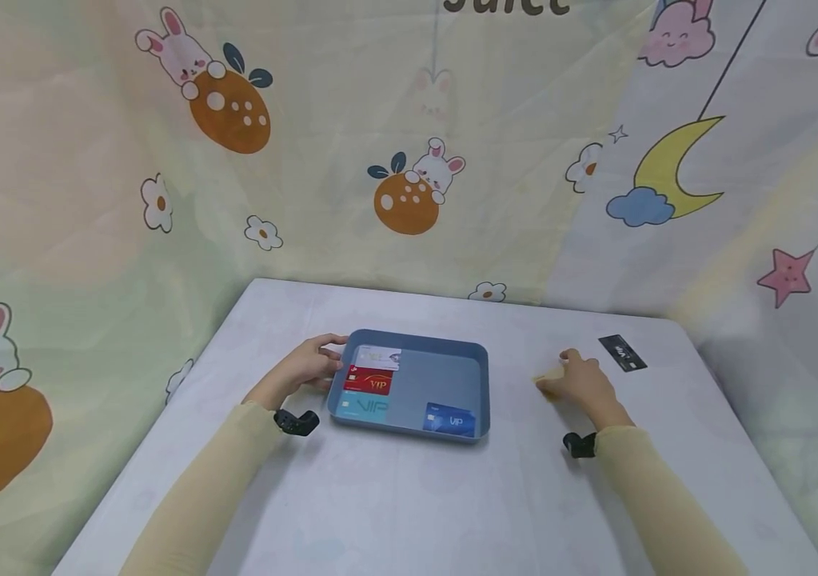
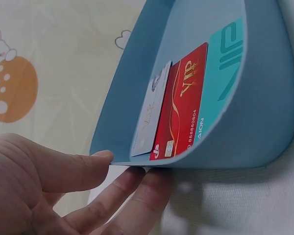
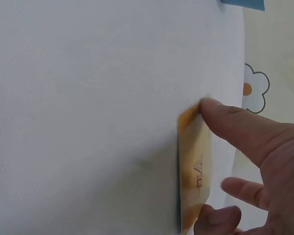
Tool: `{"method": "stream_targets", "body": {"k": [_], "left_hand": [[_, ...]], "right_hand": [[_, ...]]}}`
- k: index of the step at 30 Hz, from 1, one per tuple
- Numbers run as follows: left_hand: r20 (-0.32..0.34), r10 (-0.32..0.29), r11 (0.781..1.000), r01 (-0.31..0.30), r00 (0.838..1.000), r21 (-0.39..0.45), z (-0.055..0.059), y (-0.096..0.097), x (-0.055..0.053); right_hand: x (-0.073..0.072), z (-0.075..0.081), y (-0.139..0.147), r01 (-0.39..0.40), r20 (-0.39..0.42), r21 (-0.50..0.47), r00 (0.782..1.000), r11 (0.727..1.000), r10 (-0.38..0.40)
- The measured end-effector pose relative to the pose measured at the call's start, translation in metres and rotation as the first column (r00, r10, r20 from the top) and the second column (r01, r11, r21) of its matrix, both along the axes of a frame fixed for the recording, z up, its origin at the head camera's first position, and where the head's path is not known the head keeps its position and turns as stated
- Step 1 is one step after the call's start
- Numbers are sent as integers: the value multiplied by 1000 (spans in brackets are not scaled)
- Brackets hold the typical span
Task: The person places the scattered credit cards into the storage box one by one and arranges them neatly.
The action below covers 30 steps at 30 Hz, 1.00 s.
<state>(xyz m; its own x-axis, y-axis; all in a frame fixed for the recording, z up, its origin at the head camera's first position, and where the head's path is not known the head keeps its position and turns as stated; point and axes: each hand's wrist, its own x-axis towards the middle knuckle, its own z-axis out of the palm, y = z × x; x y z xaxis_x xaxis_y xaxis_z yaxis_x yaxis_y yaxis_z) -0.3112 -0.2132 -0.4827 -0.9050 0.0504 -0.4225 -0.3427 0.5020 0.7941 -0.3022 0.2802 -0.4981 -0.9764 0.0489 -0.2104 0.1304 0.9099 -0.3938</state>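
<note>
A blue-grey tray (image 1: pixel 444 364) holds a white card (image 1: pixel 378 358), a red VIP card (image 1: pixel 368 381), a teal VIP card (image 1: pixel 364 406) and a blue VIP card (image 1: pixel 449 420). At the tray's left end my left hand (image 1: pixel 305 366) grips the rim, thumb at the edge and fingers against the outer wall in the left wrist view. Right of the tray, my right hand (image 1: pixel 583 386) pinches a gold card (image 3: pixel 195 169) between thumb and fingers. That card stands tilted at the white table surface, and the hand mostly covers it in the head view.
A black VIP card (image 1: pixel 623 353) lies on the white table (image 1: pixel 524 504), beyond my right hand and to its right. Behind the table hangs a cloth backdrop (image 1: pixel 337 152) with printed cartoons. Each wrist carries a small black camera.
</note>
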Motion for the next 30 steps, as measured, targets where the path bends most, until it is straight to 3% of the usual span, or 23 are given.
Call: {"method": "stream_targets", "body": {"k": [5,9,12,17,23,26,30], "left_hand": [[1,1,1000,-1,1000,-8,1,1,0],[-3,7,1000,-7,1000,-9,0,1,-1],[-6,11,1000,-11,1000,-10,0,1,-1],[-7,7,1000,-7,1000,-13,2,2,-1],[-1,-2,1000,2,1000,-16,1,2,-1],[-1,-1,1000,1,1000,-13,1,2,-1],[3,2,1000,-2,1000,-12,1,2,-2]], "right_hand": [[4,2,5,18,17,-45,1000,999,-17],[2,1,9,82,31,-156,996,984,-78],[0,0,12,153,71,-275,988,949,-139],[-1,-2,15,258,157,-434,965,863,-209],[-4,-4,19,335,233,-528,941,780,-246],[-6,-4,19,364,265,-537,929,761,-258],[-6,0,15,366,281,-529,927,766,-249]]}}
